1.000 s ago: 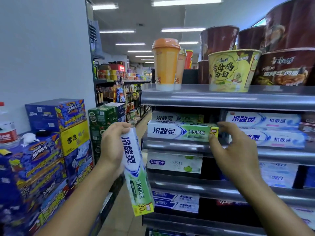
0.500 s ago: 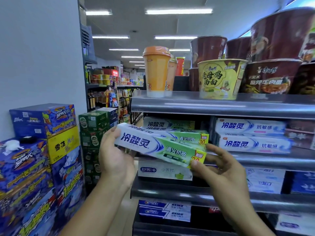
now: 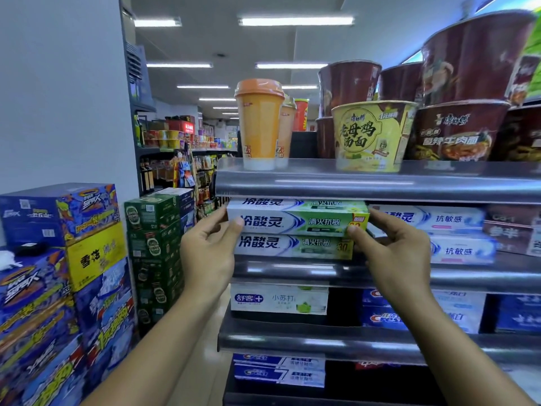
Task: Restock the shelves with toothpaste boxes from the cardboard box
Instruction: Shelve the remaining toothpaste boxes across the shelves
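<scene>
1. Green-and-white toothpaste box (image 3: 295, 221) is held level just above a matching box (image 3: 292, 247) on the shelf (image 3: 380, 273).
2. Our left hand (image 3: 207, 253) pinches its left end.
3. Our right hand (image 3: 392, 250) pinches its right end, both arms reaching forward.

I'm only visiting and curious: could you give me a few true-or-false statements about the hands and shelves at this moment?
1. The left hand and right hand hold opposite ends of one green-and-white toothpaste box. True.
2. That box stands upright. False: it lies level, directly above a matching box on the middle shelf.
3. An orange cup stands on the upper shelf. True.
4. Drink bottles sit to the right of the held box. False: blue-and-white toothpaste boxes sit there.
</scene>
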A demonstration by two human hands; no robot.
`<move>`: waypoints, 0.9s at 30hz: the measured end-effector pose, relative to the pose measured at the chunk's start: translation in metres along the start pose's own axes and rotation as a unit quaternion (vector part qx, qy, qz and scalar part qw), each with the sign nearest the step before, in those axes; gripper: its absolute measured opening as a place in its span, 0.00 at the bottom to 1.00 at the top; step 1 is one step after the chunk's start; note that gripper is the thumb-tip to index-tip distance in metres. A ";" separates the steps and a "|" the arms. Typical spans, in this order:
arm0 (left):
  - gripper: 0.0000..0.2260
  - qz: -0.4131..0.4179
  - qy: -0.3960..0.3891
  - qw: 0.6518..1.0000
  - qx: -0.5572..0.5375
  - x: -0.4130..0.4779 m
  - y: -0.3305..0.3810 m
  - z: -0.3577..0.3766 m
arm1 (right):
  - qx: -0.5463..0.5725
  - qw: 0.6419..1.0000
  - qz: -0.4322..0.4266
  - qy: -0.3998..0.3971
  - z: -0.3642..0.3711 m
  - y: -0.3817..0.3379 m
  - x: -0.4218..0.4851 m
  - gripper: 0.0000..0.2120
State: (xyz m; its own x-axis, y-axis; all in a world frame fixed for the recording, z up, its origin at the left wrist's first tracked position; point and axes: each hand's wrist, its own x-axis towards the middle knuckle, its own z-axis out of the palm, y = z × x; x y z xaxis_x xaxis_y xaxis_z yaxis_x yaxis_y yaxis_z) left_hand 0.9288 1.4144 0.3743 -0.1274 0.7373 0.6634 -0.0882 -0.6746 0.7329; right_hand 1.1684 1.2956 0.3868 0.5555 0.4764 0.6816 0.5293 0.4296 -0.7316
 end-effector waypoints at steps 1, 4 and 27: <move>0.17 0.004 0.003 1.000 0.019 0.003 -0.002 0.001 | -0.022 1.000 0.002 0.002 0.003 -0.003 0.002 0.13; 0.17 -0.010 0.009 0.998 0.066 0.008 -0.007 0.003 | -0.159 0.987 -0.030 -0.012 0.011 -0.006 0.005 0.05; 0.14 -0.226 -0.011 0.974 -0.035 0.048 -0.033 0.006 | -0.382 0.914 0.105 -0.085 0.049 -0.020 0.049 0.14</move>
State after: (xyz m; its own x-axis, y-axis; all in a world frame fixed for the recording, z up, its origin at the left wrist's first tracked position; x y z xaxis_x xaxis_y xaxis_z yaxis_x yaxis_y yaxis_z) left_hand 0.9316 1.4720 0.3834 -0.0393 0.9592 0.2801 -0.1983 -0.2822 0.9386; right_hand 1.1540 1.3481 0.4339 0.6225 0.6271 0.4682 0.7526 -0.3154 -0.5781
